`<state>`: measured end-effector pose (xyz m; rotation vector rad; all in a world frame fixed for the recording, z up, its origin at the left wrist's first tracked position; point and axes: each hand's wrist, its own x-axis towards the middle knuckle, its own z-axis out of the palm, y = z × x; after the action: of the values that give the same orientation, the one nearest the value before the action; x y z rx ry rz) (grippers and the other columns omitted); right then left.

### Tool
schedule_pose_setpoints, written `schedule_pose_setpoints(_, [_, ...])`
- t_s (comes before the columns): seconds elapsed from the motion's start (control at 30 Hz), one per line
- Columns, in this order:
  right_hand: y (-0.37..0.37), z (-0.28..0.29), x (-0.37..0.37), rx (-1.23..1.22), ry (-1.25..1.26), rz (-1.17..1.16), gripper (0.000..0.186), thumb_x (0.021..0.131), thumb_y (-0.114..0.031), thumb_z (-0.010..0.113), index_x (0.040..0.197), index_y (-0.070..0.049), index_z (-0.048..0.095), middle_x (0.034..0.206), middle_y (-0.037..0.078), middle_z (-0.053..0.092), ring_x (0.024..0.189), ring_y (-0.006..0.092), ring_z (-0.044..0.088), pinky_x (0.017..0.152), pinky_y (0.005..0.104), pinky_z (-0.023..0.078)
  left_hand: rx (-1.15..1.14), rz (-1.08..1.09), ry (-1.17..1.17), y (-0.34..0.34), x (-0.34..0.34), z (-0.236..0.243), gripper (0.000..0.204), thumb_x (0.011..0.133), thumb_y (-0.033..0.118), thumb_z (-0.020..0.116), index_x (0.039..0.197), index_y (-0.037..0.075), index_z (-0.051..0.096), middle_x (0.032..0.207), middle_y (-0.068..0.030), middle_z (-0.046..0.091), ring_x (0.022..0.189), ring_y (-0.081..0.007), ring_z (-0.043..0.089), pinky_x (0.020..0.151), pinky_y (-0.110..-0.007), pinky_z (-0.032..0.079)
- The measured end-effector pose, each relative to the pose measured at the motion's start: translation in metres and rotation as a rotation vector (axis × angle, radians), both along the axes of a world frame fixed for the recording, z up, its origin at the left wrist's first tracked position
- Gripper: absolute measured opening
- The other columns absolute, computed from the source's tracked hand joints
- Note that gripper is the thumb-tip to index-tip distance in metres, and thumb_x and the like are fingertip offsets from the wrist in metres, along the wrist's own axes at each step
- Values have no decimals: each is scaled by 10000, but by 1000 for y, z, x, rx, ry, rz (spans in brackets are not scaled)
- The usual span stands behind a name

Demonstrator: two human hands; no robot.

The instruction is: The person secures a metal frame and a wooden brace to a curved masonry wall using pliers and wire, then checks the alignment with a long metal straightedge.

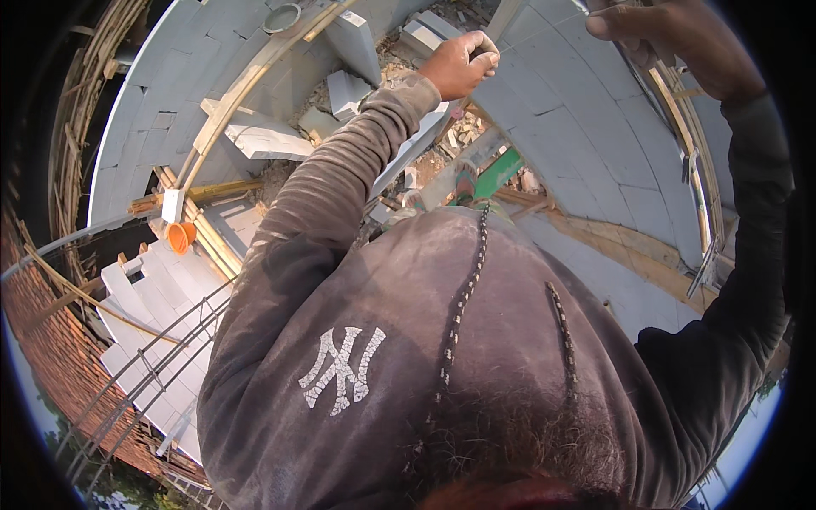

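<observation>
Masonry comes first: two walls of pale grey rectangular blocks (586, 110) run below you, one curving at the left and one at the right, with a rubble-strewn gap between them where I count about four loose pale grey blocks (263, 136) lying at angles. You seem to be mid-step in stretching a thin pale line (544, 30) across that right wall, so my judgement is that the next move calls for keeping the line taut and level against the block course before you fix either end. Your left hand (461, 64) is closed in a fist around one end of the line, above the gap. Your right hand (671, 38) is up at the top edge, fingers curled; whether it pinches the line I cannot tell. One round grey bucket (282, 17) sits on the far wall, and one small orange plastic cup (180, 236) rests by the bamboo poles at left.
</observation>
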<state>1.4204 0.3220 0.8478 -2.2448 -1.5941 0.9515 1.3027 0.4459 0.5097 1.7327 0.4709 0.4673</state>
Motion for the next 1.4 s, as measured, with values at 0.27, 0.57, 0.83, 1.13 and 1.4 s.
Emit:
schedule_pose_setpoints(0.27, [10,33,42,-9,-64,55,255,851,-263,833,935,-52,718,761,18,661,645,114,617,605,270,487,36,42,113,17,2,-68,156,1025,187,609,1059,37,640,950,-47,708,881,-101,660,771,-287,535])
schedule_pose_setpoints(0.57, [24,21,75,58,-237,181,381,853,-358,798,1061,-54,699,830,52,663,672,136,610,625,284,491,5,97,118,21,1,-96,157,1024,191,604,1067,43,632,939,-46,702,850,-118,650,721,-299,545])
schedule_pose_setpoints(0.83, [49,2,94,107,-290,279,507,855,-443,767,1173,-57,682,890,81,664,695,156,604,643,297,495,-180,112,178,24,-20,-120,227,1036,230,581,1165,44,597,1056,-101,695,895,-177,662,473,-318,569])
schedule_pose_setpoints(1.13, [71,-46,111,201,-348,375,655,858,-537,732,1300,-59,663,959,115,666,722,178,597,663,311,499,-136,62,-22,17,-5,-6,223,1025,250,615,1081,35,633,1006,-63,677,998,-148,668,905,-312,531])
schedule_pose_setpoints(1.4, [81,-70,118,300,-213,490,685,874,-567,704,1314,-45,658,829,76,592,684,122,530,674,277,484,-102,112,49,20,0,-61,172,1007,202,610,1045,35,631,956,-65,677,921,-143,648,846,-316,516])
